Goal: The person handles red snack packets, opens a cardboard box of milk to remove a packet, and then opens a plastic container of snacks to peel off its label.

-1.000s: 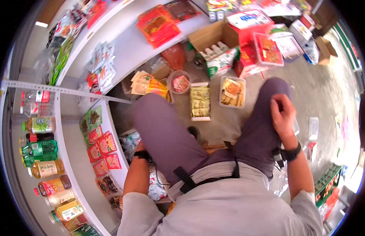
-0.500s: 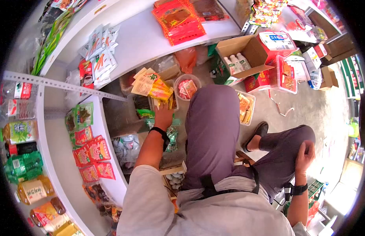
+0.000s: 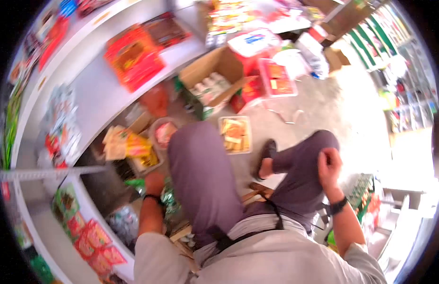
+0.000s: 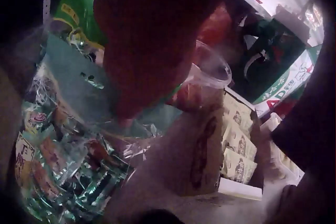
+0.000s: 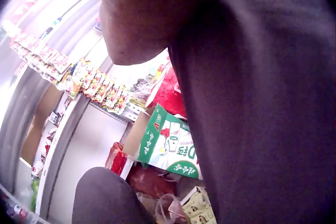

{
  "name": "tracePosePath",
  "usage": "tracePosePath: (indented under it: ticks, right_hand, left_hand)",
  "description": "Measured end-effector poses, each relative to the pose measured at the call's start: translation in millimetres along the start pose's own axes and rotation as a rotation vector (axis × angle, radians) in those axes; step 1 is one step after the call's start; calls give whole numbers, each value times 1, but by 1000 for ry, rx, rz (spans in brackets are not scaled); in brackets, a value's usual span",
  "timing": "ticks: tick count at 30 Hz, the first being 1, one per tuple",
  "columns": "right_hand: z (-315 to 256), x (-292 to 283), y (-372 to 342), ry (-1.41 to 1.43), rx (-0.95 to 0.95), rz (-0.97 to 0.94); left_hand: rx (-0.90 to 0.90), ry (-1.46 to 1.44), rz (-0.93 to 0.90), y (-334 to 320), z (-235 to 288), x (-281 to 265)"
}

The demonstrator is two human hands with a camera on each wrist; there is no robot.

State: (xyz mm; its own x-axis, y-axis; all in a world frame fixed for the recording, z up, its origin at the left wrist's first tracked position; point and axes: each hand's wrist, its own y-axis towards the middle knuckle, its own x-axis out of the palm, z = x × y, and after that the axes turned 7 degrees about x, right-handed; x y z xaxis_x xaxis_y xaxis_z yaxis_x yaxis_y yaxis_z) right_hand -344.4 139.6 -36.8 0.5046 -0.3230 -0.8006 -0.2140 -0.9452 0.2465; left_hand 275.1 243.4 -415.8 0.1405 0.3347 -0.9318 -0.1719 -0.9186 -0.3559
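Observation:
In the head view my left hand (image 3: pixel 154 181) is low beside the left knee, among green packets (image 3: pixel 169 198). The left wrist view shows this hand (image 4: pixel 149 40) dark and close, against a translucent green bag (image 4: pixel 79 85); small green-wrapped pieces (image 4: pixel 94 182) lie below. How its fingers lie cannot be made out. My right hand (image 3: pixel 329 168) rests on the right knee, loosely curled and holding nothing; in the right wrist view only part of this hand (image 5: pixel 147 19) shows, against the trouser leg.
Yellow packets (image 3: pixel 136 144), a round tub (image 3: pixel 163 132) and a tub of snacks (image 3: pixel 236 135) are on the floor ahead. Behind them stands an open carton (image 3: pixel 212 78) of white bottles. Shelves (image 3: pixel 94 102) with packets line the left; a green crate (image 3: pixel 361 191) is at the right.
The head view has swung, shifting the shelves and goods to the left. My left hand came from beside the left leg to the yellow packets, then back slightly towards the green packets. The right hand stays on the knee.

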Motion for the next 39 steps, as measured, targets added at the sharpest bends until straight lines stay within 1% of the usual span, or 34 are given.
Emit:
tracePosePath:
  ticks: [1, 2, 3, 5, 7, 8, 9, 10, 11, 12, 13, 15, 17, 19, 20, 23, 26, 29, 32, 33, 34, 35, 36, 37, 38, 39]
  right_hand:
    - [2, -1, -1, 2, 1, 16]
    - [-10, -5, 1, 3, -7, 12]
    - [-22, -5, 1, 13, -6, 11]
    - [-25, -12, 3, 30, 4, 31]
    - [-22, -14, 2, 24, 5, 36]
    - [-22, -15, 1, 54, -6, 42]
    - [-23, -17, 1, 84, -19, 49]
    - [-22, -17, 1, 116, -34, 57]
    - [-20, -16, 1, 123, -78, 84]
    - [-17, -17, 1, 144, -80, 83]
    - [-15, -18, 0, 166, -83, 82]
    - [-7, -21, -1, 220, -95, 75]
    - [-3, -27, 0, 255, -92, 73]
    - [5, -33, 0, 297, -88, 71]
    - [11, -37, 2, 334, -72, 68]
    - [32, -50, 9, 409, -24, 78]
    - [54, -58, 22, 417, 17, 146]
    - [71, -61, 27, 429, 50, 227]
    - [78, -62, 25, 426, 71, 239]
    - [83, -61, 27, 433, 64, 252]
    - [88, -60, 28, 436, 61, 265]
    - [92, -60, 27, 437, 59, 275]
    - [95, -60, 27, 425, 79, 294]
    - [98, -61, 30, 414, 91, 311]
    - [100, -60, 34, 404, 98, 323]
    - [105, -58, 36, 375, 69, 347]
  left_hand:
    - [2, 19, -35, -5, -2, 6]
    - [-6, -27, -55, -10, 2, -6]
    - [-24, -68, -80, -25, -2, -34]
    - [8, -196, -83, -52, -2, -109]
    - [3, -280, 56, -78, -14, -164]
    - [0, -321, 123, -86, -17, -178]
    - [-131, -377, 207, -96, -35, -180]
    - [-263, -433, 294, -99, -44, -202]
    - [-380, -535, 330, -104, -52, -225]
    - [-499, -640, 369, -107, -48, -285]
    - [-517, -616, 478, -109, -45, -331]
    - [-484, -648, 661, -111, -50, -397]
    - [-408, -672, 787, -107, -44, -462]
    - [-349, -497, 891, -97, -4, -533]
    - [-313, -354, 942, -91, 14, -560]
    - [-161, -415, 887, -72, 65, -627]
    - [4, -647, 793, -36, 131, -661]
    - [7, -668, 526, 14, 181, -660]
    - [137, -811, 274, 90, 229, -609]
    - [152, -742, 239, 107, 261, -598]
    - [198, -781, 175, 137, 275, -570]
    - [208, -825, 91, 159, 298, -550]
    - [290, -864, 25, 185, 315, -527]
    - [334, -763, -21, 207, 337, -514]
    - [382, -537, 33, 219, 362, -513]
    - [409, -527, 34, 250, 371, -484]
